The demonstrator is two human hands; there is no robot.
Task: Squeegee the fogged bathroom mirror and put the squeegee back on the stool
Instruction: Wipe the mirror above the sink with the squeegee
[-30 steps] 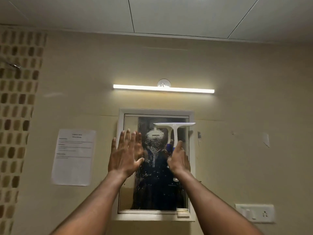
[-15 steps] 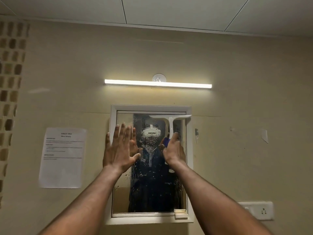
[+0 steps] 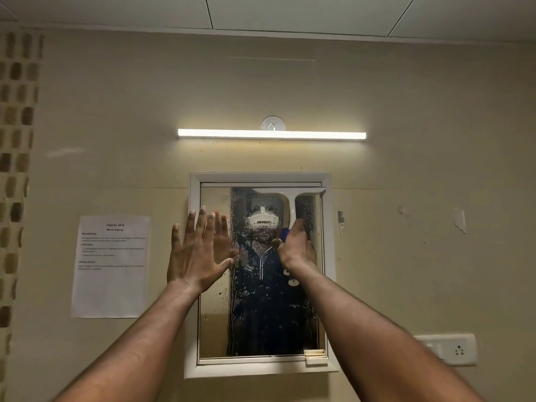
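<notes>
A beige bathroom wall fills the view, with a white-framed mirror set in its middle and a lit tube light just above it. A printed notice hangs on the wall to the mirror's left, and a switch plate sits to its lower right. The glass is wet and beaded with drops, streaked down its centre.

The right hand is wrapped around the handle of a white squeegee, whose blade lies level against the mirror's top edge, over the right half of the glass. The left hand holds nothing; its fingers are spread flat over the mirror's left frame and edge, apparently to steady it.

The step in hand seems to be the start of a downward pull. To do it well, the blade should remain level and be pressed evenly on the glass, then be drawn straight down to the mirror's bottom frame in one pass. The left strip of glass looks likely to need its own overlapping stroke. The stool is not in view.
</notes>
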